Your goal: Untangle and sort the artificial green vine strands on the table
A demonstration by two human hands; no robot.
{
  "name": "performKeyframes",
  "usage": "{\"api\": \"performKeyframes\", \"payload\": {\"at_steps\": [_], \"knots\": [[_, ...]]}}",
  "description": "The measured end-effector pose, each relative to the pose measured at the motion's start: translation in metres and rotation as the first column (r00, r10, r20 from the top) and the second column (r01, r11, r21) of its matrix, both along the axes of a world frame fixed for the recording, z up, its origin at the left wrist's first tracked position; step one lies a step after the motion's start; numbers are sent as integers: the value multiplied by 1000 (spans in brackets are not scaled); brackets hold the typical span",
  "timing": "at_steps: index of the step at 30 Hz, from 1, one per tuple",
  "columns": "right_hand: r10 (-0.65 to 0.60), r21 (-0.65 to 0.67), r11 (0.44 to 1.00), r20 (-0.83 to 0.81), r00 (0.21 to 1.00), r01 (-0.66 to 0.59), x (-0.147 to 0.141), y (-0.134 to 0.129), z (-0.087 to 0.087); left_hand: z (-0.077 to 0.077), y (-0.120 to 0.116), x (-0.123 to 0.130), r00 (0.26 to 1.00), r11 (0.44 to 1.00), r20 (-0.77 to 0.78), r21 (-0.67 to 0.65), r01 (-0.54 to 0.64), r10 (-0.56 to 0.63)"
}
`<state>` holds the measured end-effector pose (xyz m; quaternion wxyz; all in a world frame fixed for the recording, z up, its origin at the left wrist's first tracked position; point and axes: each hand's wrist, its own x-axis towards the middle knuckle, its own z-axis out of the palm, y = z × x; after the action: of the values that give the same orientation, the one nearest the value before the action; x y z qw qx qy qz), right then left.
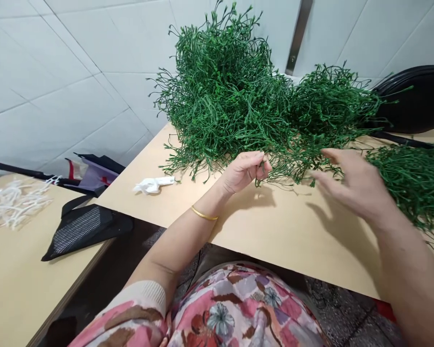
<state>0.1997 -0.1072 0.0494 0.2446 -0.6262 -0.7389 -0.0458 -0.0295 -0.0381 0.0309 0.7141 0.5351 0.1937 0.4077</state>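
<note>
My left hand (243,169) is closed in a pinch over the table, with a thin green plastic plant stem (262,166) between thumb and fingers. Part of that stem is hidden by the fingers. To its right, my right hand (358,185) hovers with thumb and fingers apart and nothing visible in its grasp. Behind both hands rises a big tangled heap of green plastic stems (224,91) with small forked tips. Loose stems (292,166) from the heap lie between the two hands. Another pile of green stems (415,183) lies beyond my right wrist.
A crumpled white tissue (154,185) lies left on the tan table (275,226). A second table (10,279) holds white stringy pieces (16,202) and a black mesh-panelled item (83,229). At right stands a black round object (419,99). Tiled wall (75,53) backs the table.
</note>
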Motion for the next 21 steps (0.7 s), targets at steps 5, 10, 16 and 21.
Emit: {"api": "performKeyframes", "payload": {"at_steps": [5,10,16,21], "knots": [[52,-109,993,161,986,-35,-18,23,-28,17,-24,-15,921,913,-310,253,320,-237],[61,-146,989,169,984,-36,-15,23,-38,5,-35,-24,872,971,-446,207,-117,200],[47,-146,989,189,981,-20,-18,16,-35,-20,-15,-5,641,911,-649,336,-240,408],[31,-99,995,218,975,-9,-18,11,-32,-29,-8,16,602,887,-674,441,-138,428]]}}
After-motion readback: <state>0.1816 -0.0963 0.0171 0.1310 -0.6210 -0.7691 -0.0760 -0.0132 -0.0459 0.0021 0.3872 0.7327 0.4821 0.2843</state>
